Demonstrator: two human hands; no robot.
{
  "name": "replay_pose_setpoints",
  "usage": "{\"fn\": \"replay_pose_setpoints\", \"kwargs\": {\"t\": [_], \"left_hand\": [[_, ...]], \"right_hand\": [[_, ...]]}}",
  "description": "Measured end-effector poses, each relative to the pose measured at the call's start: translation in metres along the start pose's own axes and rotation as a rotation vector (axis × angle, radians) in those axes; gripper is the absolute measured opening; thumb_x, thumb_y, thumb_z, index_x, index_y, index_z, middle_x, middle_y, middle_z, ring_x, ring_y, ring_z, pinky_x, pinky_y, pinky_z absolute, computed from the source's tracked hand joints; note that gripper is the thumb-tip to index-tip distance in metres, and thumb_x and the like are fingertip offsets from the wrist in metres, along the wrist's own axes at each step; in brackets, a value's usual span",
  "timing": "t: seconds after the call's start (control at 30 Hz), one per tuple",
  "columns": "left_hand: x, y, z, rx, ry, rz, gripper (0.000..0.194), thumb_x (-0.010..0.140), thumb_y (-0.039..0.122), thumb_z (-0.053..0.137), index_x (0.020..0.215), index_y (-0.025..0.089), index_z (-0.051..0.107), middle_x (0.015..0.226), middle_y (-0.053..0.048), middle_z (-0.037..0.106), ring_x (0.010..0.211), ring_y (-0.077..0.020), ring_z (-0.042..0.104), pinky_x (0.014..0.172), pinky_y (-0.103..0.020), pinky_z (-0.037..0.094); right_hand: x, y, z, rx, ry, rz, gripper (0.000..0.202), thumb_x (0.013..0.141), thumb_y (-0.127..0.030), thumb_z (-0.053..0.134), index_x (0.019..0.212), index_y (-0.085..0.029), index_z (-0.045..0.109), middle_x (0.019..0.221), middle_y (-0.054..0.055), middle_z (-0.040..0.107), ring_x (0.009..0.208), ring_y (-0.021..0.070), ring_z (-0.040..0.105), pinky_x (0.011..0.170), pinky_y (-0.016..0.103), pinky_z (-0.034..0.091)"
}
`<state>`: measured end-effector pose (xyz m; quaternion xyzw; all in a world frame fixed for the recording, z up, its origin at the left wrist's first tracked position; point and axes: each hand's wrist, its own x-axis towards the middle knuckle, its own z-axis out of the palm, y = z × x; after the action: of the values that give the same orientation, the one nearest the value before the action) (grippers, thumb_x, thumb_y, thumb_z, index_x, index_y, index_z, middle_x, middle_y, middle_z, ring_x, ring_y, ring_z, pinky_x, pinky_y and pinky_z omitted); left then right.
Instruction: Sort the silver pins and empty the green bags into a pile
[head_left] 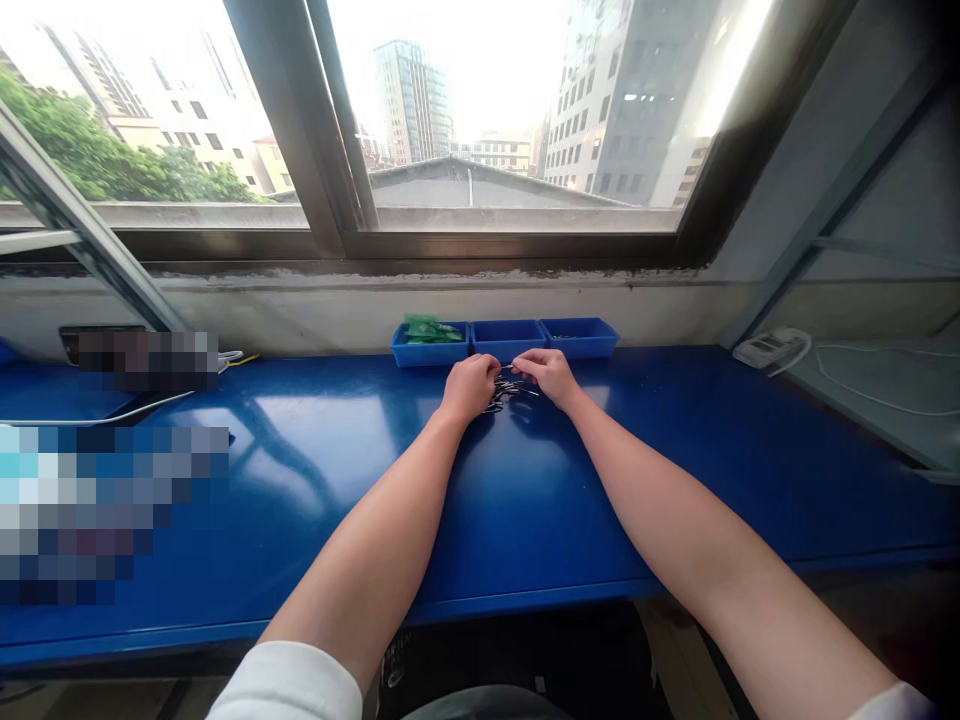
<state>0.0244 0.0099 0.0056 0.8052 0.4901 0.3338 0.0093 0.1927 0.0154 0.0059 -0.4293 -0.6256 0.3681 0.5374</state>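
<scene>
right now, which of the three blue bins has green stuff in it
The leftmost bin, with a green packet sticking up above its rim; neither the middle bin nor the rightmost bin shows any green.

Blue workbench (525,520) and parts bins (589,347) suggest a workshop.

Daylight enters through the window (311,130), bleaching the sky (495,50) white. Pale glare and soft shadows streak the blue tabletop (517,520). The upper right corner falls dark, wide-angle distortion stretches the edges, pixelation (97,510) masks patches at left, and small dark pieces (511,390) look indistinct.
</scene>
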Motion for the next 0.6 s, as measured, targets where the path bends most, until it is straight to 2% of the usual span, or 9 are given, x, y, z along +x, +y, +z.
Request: {"fn": "replay_pose_setpoints", "kwargs": {"t": [0.17, 0.3, 0.47, 0.6], "left_hand": [[0.0, 0.002, -0.001, 0.007, 0.021, -0.019, 0.021, 0.088, 0.026, 0.047, 0.096, 0.02, 0.064, 0.095, -0.005, 0.067, 0.087, -0.0185, 0.061, 0.077, -0.027, 0.045], [0.0, 0.002, -0.002, 0.044, 0.046, -0.079, 0.022, 0.087, 0.027, 0.047, 0.1, 0.019, 0.063, 0.097, -0.006, 0.066, 0.088, -0.0195, 0.06, 0.078, -0.029, 0.046], [0.0, 0.0, -0.001, 0.078, 0.045, -0.124, 0.023, 0.086, 0.023, 0.044, 0.099, 0.019, 0.063, 0.098, -0.007, 0.065, 0.09, -0.0208, 0.061, 0.08, -0.03, 0.046], [-0.001, -0.001, -0.001, 0.075, 0.022, -0.128, 0.024, 0.085, 0.022, 0.044, 0.099, 0.019, 0.063, 0.098, -0.007, 0.065, 0.091, -0.0211, 0.061, 0.081, -0.03, 0.047]], "right_hand": [[0.002, 0.001, -0.003, 0.033, 0.043, 0.004, 0.019, 0.064, -0.035, 0.066, 0.069, -0.017, 0.07, 0.065, 0.003, 0.068, 0.062, 0.0161, 0.058, 0.059, 0.027, 0.045], [0.004, 0.004, -0.007, -0.037, 0.185, -0.041, 0.019, 0.065, -0.033, 0.063, 0.075, -0.018, 0.071, 0.074, 0.003, 0.07, 0.07, 0.0186, 0.062, 0.067, 0.03, 0.048], [0.004, 0.003, -0.014, -0.406, 0.469, -0.123, 0.02, 0.069, -0.025, 0.055, 0.08, -0.018, 0.07, 0.078, 0.004, 0.069, 0.079, 0.0207, 0.06, 0.078, 0.033, 0.047], [0.004, 0.002, -0.019, -0.614, 0.564, -0.146, 0.026, 0.07, -0.021, 0.05, 0.088, -0.018, 0.069, 0.084, 0.006, 0.069, 0.091, 0.0238, 0.055, 0.086, 0.038, 0.042]]}}
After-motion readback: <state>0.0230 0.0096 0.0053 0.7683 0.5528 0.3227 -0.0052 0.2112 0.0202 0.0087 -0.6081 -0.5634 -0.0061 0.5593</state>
